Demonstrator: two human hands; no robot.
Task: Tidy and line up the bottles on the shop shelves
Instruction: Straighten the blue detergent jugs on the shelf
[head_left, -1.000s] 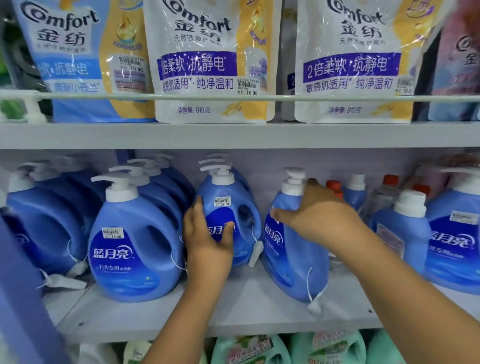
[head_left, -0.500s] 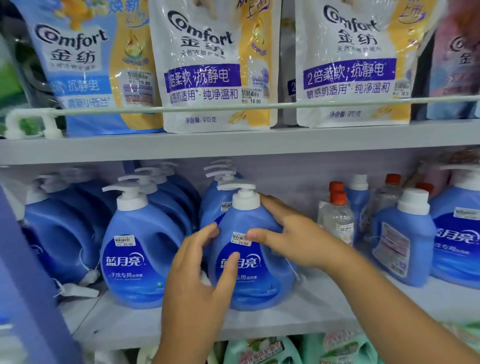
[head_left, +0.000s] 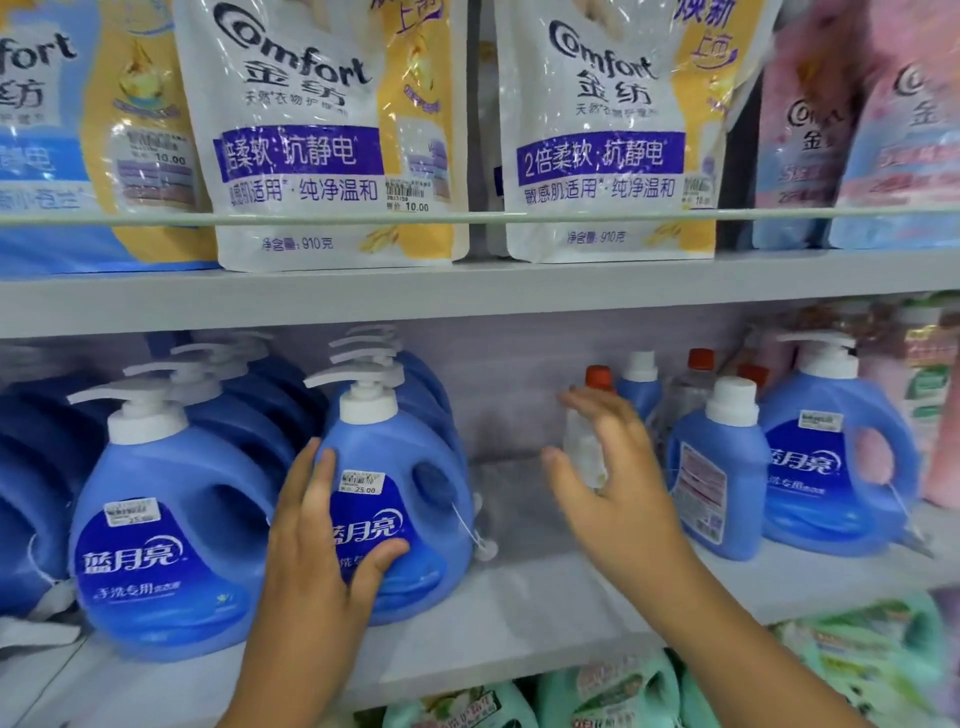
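Left hand (head_left: 317, 540), fingers straight, thumb curled under, steadies the front pump bottle (head_left: 395, 499) on the middle shelf (head_left: 519, 613). Right hand (head_left: 608, 483) hovers open, holding nothing, before a small clear bottle (head_left: 584, 447). Likely next: grasp and align that bottle. Labels read 蓝月亮, 25.00; pouches (head_left: 332, 130) above, Comfort 金纺, 910克, 10.00.
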